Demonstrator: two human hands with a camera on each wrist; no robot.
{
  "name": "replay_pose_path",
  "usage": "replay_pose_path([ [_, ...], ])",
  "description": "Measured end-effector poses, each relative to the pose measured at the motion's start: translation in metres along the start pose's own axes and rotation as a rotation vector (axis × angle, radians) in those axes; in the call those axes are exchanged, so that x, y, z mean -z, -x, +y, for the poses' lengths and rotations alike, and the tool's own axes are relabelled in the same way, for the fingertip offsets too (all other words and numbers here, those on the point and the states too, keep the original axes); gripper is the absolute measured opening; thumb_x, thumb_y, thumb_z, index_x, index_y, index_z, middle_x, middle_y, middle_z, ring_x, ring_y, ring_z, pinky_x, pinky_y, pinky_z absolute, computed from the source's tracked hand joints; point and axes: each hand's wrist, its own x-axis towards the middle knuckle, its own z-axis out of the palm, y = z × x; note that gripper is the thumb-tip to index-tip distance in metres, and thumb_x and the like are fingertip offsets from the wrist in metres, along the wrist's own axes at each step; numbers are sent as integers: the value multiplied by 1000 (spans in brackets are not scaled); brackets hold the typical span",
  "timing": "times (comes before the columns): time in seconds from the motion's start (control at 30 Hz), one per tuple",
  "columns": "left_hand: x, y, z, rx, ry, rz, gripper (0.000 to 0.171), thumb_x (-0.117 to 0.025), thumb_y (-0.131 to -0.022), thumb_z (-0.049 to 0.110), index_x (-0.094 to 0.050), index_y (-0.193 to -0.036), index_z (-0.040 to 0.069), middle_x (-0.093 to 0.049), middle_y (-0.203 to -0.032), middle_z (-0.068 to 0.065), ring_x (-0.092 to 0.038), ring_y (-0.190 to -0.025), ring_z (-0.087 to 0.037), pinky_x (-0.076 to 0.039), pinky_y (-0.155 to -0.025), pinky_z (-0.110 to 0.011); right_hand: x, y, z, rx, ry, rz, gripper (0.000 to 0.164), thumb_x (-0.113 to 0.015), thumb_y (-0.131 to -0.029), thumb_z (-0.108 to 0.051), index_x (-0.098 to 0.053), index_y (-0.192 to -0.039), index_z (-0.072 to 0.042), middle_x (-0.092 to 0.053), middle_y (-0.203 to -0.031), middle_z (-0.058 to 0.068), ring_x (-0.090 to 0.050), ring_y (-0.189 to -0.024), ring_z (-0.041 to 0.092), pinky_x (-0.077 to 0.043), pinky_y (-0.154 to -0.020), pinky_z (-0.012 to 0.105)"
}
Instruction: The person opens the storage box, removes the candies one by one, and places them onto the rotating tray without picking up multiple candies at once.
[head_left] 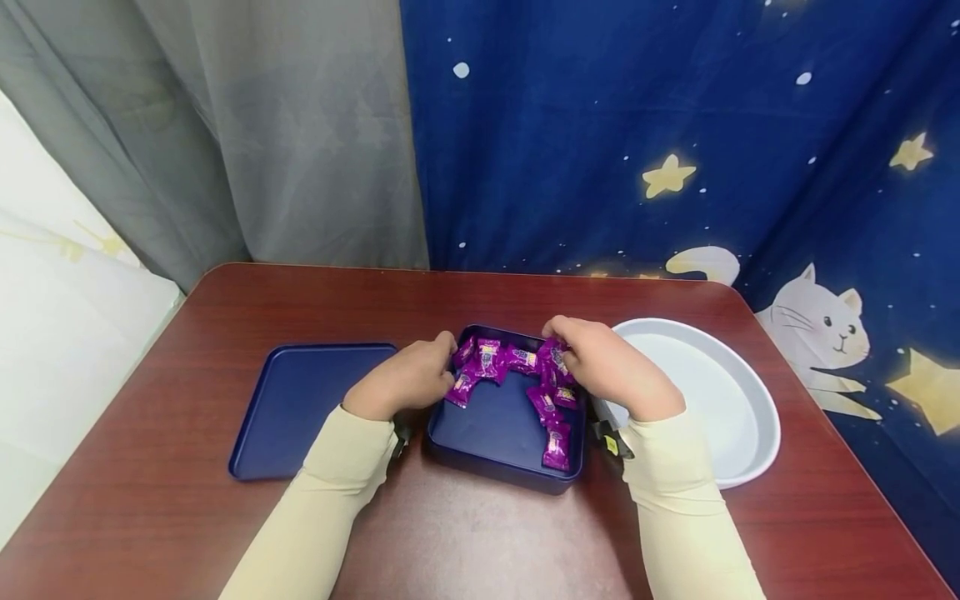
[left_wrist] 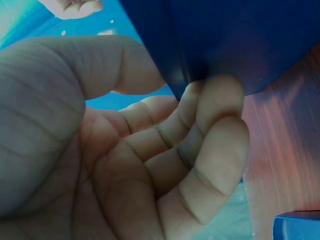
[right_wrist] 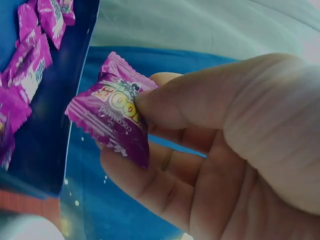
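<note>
A dark blue rectangular box (head_left: 487,429) holds several purple wrapped candies (head_left: 489,360), spread along its far and right sides. My left hand (head_left: 405,379) is at the box's left wall; the left wrist view shows its thumb and curled fingers (left_wrist: 220,155) gripping the box edge. Above the box's right rim is my right hand (head_left: 611,362). In the right wrist view it pinches one purple candy (right_wrist: 112,105) between thumb and fingers, beside the box wall (right_wrist: 75,95). The candies in the head view partly overlap one another.
A flat dark blue lid (head_left: 307,408) lies left of the box. On the right, a round white tray (head_left: 765,425) stands close by, partly behind the right forearm. The brown table (head_left: 480,533) ends at grey and blue curtains (head_left: 562,167).
</note>
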Motion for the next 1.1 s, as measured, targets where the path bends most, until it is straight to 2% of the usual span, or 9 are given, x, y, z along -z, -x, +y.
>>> replay_pose_path([
  [0.23, 2, -1, 0, -1, -8, 2, 32, -57, -95, 8, -47, -125, -1, -55, -80, -8, -55, -75, -22, -47, -70, -35, 8, 2, 11, -51, -1, -8, 31, -58, -89, 7, -62, -117, -4, -66, -100, 9, -60, -87, 25, -51, -88, 46],
  [0.43, 3, -3, -1, -1, 4, -4, 34, -57, -95, 8, -47, -126, -1, -56, -81, -8, -56, -75, -22, -47, -69, -35, 15, 5, 25, -98, 1, -4, 29, -54, -90, 7, -61, -116, -3, -65, -96, 10, -60, -84, 25, -51, -82, 45],
  [0.5, 3, -3, -2, -1, 4, -5, 34, -57, -95, 7, -47, -127, -1, -55, -81, -8, -56, -75, -22, -47, -69, -35, 17, 8, 30, -119, -3, -4, 30, -51, -90, 7, -60, -117, -3, -65, -96, 11, -59, -79, 23, -52, -75, 42],
  [0.63, 2, -5, -4, -10, 3, -5, 33, -57, -95, 7, -47, -126, -2, -55, -79, -8, -55, -74, -22, -46, -68, -35, 21, 14, 42, -190, -65, -30, 32, -46, -91, 7, -57, -119, -3, -64, -90, 12, -56, -59, 20, -49, -51, 36],
  [0.7, 1, -6, -4, -16, 0, -3, 33, -57, -95, 7, -47, -125, -2, -54, -78, -8, -55, -74, -22, -46, -68, -35, 22, 17, 48, -224, -93, -41, 33, -45, -91, 6, -56, -120, -4, -63, -86, 12, -54, -52, 20, -47, -45, 35],
  [0.77, 1, -6, -5, -21, -2, -1, 32, -57, -95, 7, -47, -124, -2, -54, -77, -9, -55, -74, -22, -46, -68, -35, 23, 20, 55, -243, -100, -38, 34, -45, -90, 6, -55, -121, -4, -63, -87, 13, -54, -50, 20, -48, -48, 36],
  [0.9, 1, -7, -5, -16, -4, -3, 31, -57, -95, 7, -47, -124, -1, -54, -77, -8, -55, -74, -22, -46, -68, -35, 22, 24, 68, -251, -68, -10, 34, -49, -89, 5, -56, -121, -4, -62, -96, 16, -59, -62, 21, -50, -62, 39],
  [1.0, 1, -7, -6, -13, -1, -6, 33, -57, -95, 7, -47, -125, -1, -54, -77, -8, -55, -73, -22, -46, -67, -35, 21, 26, 75, -279, -57, -10, 33, -51, -88, 4, -56, -121, -3, -62, -100, 18, -60, -70, 22, -51, -66, 40],
  [1.1, 1, -7, -7, -11, -2, -3, 33, -57, -95, 7, -47, -125, -1, -55, -79, -8, -55, -74, -22, -46, -68, -35, 19, 26, 80, -301, -60, -20, 32, -52, -87, 4, -57, -119, -1, -63, -98, 18, -60, -70, 22, -51, -65, 40],
])
